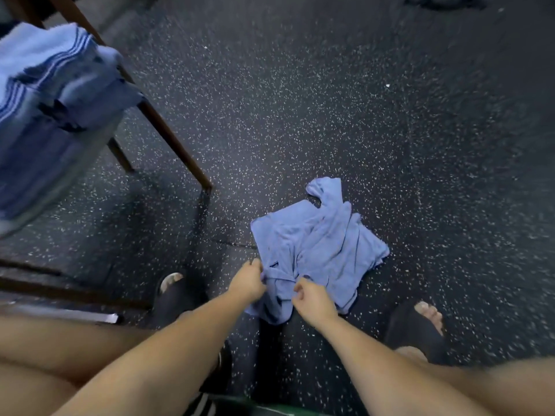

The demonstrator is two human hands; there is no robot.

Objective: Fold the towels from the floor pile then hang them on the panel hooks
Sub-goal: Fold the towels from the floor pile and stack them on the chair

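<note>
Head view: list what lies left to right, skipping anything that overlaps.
Striped blue towels → left hand → right hand → right foot in a dark sandal. The crumpled blue towel is left out; both hands grip it.

Floor [330, 100]: dark rubber-like sheet, densely flecked white, with a thin seam [234, 244] running left of centre. On it I log one blue towel [324, 241], crumpled and creased, near edge bunched, the far corner curled over. A slanted wooden leg [174, 139] meets the floor left of the towel, well apart from it; a second leg [120, 157], shorter in view, stands further left. Left sandal [177, 298] and right sandal [417, 325], both dark with toes showing, sit either side of the towel's near end. A small white fleck [387, 85] lies far right; a dark strip [444, 3] at the top edge, too blurred to identify.
</note>
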